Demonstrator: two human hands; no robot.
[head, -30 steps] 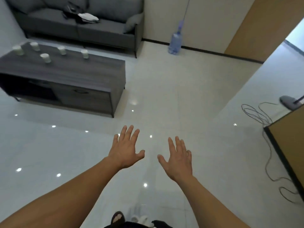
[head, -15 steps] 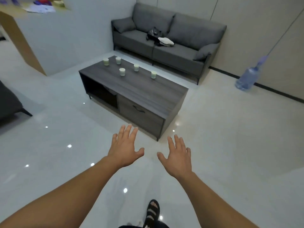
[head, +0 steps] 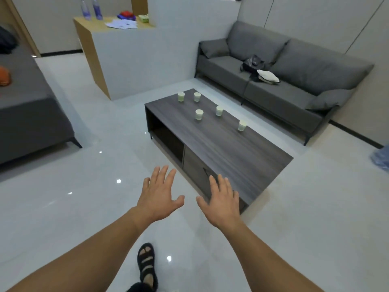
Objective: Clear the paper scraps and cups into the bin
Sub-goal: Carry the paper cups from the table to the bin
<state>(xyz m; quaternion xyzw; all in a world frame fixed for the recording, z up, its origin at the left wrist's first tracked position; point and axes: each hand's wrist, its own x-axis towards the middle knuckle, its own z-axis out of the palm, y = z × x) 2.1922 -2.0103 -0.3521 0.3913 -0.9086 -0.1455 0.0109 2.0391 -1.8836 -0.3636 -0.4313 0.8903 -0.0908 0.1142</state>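
Left hand [head: 159,197]: held out palm down above the floor [head: 63,207], fingers [head: 163,175] straight and spread apart, holding nothing
Right hand [head: 223,201]: palm down, just beside the left hand at its 3 o'clock, fingers [head: 221,184] straight and slightly apart, empty, seen against the near corner of the tabletop [head: 242,152]
Cups [head: 199,114]: five pale ones upright on the far half of the tabletop, at 12 to 1 o'clock from the fingers and well apart from them
Sofa [head: 284,89]: grey, beyond the tabletop at 2 o'clock

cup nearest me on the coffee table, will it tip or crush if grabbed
That cup looks small and disposable, so probably light and easily squashed. It stands upright on the smooth coffee table, so a nudge may slide or tip it.
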